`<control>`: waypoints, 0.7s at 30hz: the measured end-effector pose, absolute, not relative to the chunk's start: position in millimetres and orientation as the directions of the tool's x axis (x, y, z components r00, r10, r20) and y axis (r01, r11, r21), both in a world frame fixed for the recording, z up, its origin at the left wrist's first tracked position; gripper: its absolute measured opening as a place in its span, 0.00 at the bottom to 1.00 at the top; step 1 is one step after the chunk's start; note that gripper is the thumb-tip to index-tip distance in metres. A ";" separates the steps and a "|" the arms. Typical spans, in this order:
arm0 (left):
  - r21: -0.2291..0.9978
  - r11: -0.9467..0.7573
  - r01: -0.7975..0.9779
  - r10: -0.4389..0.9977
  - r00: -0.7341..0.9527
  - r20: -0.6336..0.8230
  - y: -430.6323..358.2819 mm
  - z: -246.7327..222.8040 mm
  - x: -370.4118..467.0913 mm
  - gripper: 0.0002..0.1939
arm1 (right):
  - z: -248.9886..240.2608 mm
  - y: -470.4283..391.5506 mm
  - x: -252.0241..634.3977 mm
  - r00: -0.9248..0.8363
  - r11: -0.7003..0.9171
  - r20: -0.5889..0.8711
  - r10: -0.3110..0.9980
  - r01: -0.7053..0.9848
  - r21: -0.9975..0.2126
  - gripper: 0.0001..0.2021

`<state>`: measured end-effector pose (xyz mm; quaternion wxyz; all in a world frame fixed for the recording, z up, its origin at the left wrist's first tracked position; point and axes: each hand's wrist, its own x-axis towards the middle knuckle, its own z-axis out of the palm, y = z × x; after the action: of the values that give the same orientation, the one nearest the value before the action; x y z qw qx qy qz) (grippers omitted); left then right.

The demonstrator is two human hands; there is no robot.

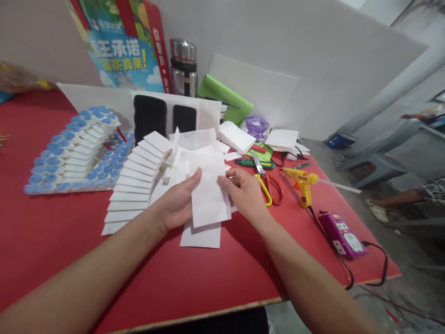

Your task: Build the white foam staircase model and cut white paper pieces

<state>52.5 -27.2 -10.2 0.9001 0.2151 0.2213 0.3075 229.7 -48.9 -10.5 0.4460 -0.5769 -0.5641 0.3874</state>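
A white paper sheet (210, 199) is held upright between my two hands, above the red table. My left hand (182, 199) grips its left edge, with the thumb on the front face. At the right edge, my right hand (241, 188) pinches the sheet between thumb and fingers. Another white piece (200, 235) lies below and partly behind it. To the left, a curved staircase of white card steps (134, 188) stands near my left hand. Scissors with yellow and red handles (266, 183) rest to the right of my right hand.
A blue-and-white model (52, 169) stands at the left. Two phones (150, 116) lean at the back beside a steel flask (184, 67). At the right are a yellow glue gun (305, 185), a purple power block (342, 235) and cables. A person's foot (377, 211) shows beyond the table.
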 end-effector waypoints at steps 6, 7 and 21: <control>0.586 0.713 -0.385 0.653 0.669 -0.354 -29.7 -6.4 51.0 0.27 | -2.7 -40.6 247.0 0.138 0.151 0.217 0.966 0.379 -0.913 0.19; 0.592 0.716 -0.369 0.644 0.678 -0.356 -30.9 -5.3 50.7 0.27 | -2.2 -38.1 248.9 0.126 0.141 0.189 0.974 0.319 -0.937 0.21; 0.656 0.749 -0.094 0.433 0.818 -0.377 -41.8 1.6 50.9 0.29 | 3.0 -44.7 242.1 -0.035 -0.046 -0.039 0.999 -0.219 -0.975 0.14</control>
<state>50.9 -41.8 1.6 0.8974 0.3223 0.2630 0.1470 242.1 -44.7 3.0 0.5337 -0.4445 -0.4385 0.5704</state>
